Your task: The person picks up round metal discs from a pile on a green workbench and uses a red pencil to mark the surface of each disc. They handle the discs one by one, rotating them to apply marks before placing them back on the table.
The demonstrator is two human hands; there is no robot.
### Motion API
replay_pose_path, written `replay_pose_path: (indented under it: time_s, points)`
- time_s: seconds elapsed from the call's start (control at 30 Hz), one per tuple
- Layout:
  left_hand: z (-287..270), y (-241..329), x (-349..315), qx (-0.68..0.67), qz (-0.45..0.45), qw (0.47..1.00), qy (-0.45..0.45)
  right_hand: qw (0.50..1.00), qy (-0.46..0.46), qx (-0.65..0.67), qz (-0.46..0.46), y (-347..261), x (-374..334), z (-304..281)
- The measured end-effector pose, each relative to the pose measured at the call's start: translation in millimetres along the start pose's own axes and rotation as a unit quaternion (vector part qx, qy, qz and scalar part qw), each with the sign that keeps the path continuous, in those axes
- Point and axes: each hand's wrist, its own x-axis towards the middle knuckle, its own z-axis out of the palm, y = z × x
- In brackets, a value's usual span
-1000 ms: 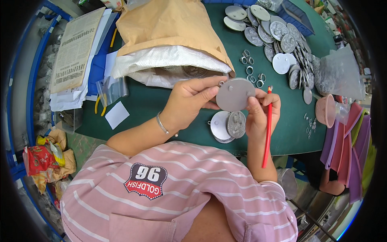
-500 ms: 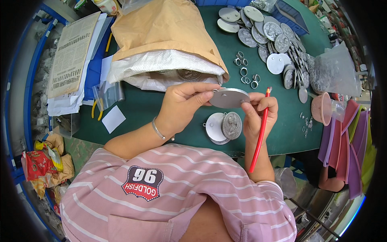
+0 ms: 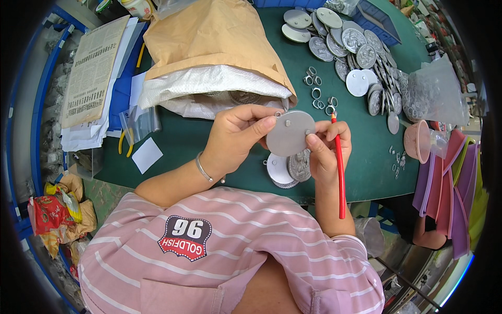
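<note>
Between my two hands is a round silver-grey metal medallion (image 3: 288,140), its plain back with two small studs turned up toward me. My left hand (image 3: 238,133) pinches it by the left edge near the small loop. My right hand (image 3: 329,146) grips the right edge with thumb and fingers. A slim red brush (image 3: 340,178) is also tucked in the right hand, tip pointing away from me. Just below the held piece, a few medallions (image 3: 279,168) lie overlapped on the green table (image 3: 235,167), partly hidden by it and my right hand.
A brown paper sack (image 3: 209,42) with white lining lies open beyond my left hand, medallions inside. Metal rings (image 3: 317,93) sit past my right hand, before a large medallion heap (image 3: 361,47). Rightward are a clear bag (image 3: 439,91), pink cup (image 3: 417,141) and small metal parts (image 3: 398,159).
The medallion has tilted from nearly edge-on to showing its full back. My right hand has shifted slightly left and down, and the brush has swung more upright.
</note>
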Motion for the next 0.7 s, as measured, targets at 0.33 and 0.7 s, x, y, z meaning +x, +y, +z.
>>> replay_pose_path:
  time_s: [0.33,0.7]
  points:
    - [-1,-10,12,-0.108,-0.205,0.973,0.017,0.955,-0.007,-0.241,-0.173,4,0,3]
    - [2,-12,19,-0.396,-0.151,0.903,-0.067,0.985,0.089,-0.146,-0.033,-7,9,-1]
